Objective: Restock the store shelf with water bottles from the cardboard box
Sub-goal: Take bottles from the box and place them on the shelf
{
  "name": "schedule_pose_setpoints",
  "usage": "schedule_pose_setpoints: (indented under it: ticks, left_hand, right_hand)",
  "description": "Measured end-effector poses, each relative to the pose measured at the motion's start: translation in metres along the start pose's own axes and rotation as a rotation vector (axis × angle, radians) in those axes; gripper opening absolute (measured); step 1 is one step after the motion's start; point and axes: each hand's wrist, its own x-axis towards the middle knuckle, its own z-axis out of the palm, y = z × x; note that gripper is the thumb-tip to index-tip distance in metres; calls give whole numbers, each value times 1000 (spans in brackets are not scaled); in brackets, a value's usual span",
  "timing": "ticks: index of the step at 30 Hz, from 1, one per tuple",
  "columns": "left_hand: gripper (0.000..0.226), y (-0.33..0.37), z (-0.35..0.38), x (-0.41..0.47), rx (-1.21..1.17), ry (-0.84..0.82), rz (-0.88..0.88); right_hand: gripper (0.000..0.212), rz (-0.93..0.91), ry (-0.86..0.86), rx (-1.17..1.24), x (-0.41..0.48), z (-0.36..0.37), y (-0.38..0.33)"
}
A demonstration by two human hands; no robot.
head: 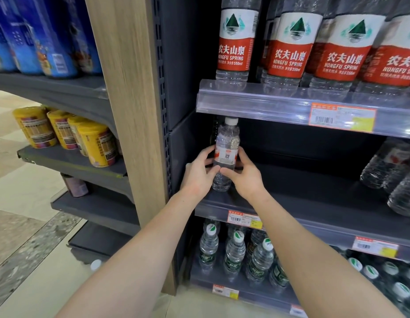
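A clear water bottle [225,143] with a white cap and a white-and-red label stands upright at the far left end of the dark middle shelf [314,203]. My left hand [198,174] grips its left side and my right hand [245,174] grips its right side, thumbs meeting across the front. Several more clear bottles [392,173] stand at the right end of the same shelf. The stretch of shelf between them is bare. The cardboard box is out of view.
Red-labelled Nongfu Spring bottles [291,42] fill the shelf above. Green-capped bottles [236,251] fill the shelf below. A wooden upright [128,99] borders the left side, with yellow cups [94,143] and blue packs [50,35] beyond it. A white cap [95,265] shows near the floor.
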Motion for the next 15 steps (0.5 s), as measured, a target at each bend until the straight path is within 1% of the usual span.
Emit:
schedule_pose_setpoints:
  ticks: [7, 12, 15]
  left_hand:
    - [63, -5, 4, 5, -14, 22, 2]
    - [64, -3, 5, 13, 26, 11, 23]
    - [64, -4, 5, 18, 42, 7, 22]
  right_hand:
    - [83, -17, -14, -11, 7, -1, 2]
    - [77, -24, 1, -25, 12, 0, 3]
    - [81, -9, -3, -21, 15, -1, 2]
